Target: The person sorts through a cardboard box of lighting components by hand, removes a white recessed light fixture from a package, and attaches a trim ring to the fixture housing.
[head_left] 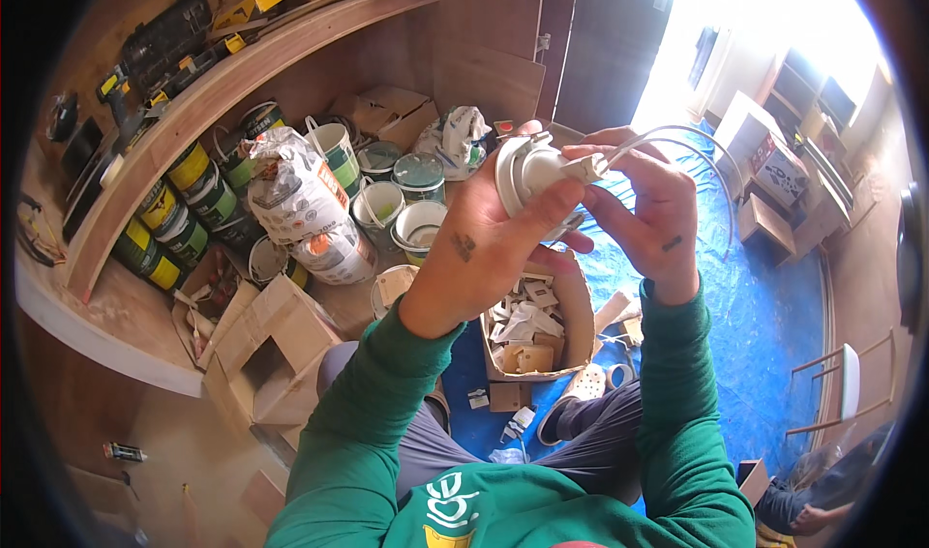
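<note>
A white round fitting (530, 169), disc-shaped with a narrower neck, is held up in front of me at chest height. My left hand (494, 229) is closed around its rim and body, thumb along the near side. Fingers of my right hand (650, 200) pinch the small white end piece (586, 168) at the neck. From there a thin white cable (685, 130) loops out to the right and hangs down. Part of the fitting's underside is hidden by my left hand.
Below my hands stands a cardboard box (492, 366) of scrap pieces. Paint buckets (418, 176) and a large white bag (295, 195) crowd the left, under a wooden shelf (242, 59) with tools. Blue sheeting (711, 355) covers the floor; a chair (850, 382) stands right.
</note>
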Motion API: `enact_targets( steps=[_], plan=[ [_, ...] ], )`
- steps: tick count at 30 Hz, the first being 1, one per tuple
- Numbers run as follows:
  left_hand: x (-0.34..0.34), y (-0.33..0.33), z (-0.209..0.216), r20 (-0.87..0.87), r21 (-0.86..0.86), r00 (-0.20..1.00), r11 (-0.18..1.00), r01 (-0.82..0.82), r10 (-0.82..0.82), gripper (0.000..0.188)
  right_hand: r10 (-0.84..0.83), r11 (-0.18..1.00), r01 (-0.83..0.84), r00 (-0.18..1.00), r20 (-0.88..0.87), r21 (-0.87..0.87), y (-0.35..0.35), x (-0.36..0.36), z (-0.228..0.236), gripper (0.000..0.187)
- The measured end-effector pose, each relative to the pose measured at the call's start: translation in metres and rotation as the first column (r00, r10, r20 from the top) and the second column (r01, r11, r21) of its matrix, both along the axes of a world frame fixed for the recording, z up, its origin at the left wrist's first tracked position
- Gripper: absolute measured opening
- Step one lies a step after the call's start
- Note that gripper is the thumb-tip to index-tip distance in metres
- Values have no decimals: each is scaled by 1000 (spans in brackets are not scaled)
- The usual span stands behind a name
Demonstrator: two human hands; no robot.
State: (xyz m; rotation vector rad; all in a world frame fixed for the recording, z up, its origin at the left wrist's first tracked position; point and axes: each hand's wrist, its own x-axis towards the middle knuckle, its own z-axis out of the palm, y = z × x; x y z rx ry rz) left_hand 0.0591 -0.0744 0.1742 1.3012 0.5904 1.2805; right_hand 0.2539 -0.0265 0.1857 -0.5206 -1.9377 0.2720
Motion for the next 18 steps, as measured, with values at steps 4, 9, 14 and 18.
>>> enact_targets(
  steps=[4,9,14,18],
  plan=[
    [-1,-1,3,-27,58,1000,998,-8,10,85,5,1000,-5,1000,15,-18,-1,1,3,19],
    [3,0,3,8,52,1000,998,17,-17,82,12,1000,-12,998,62,0,-2,6,9,16],
    [-2,0,1,38,-14,998,999,52,-51,77,9,1000,-10,996,94,11,-4,4,10,14],
    [3,2,3,64,-28,992,994,109,-107,74,34,999,-34,995,99,4,-10,9,17,23]
  ],
)
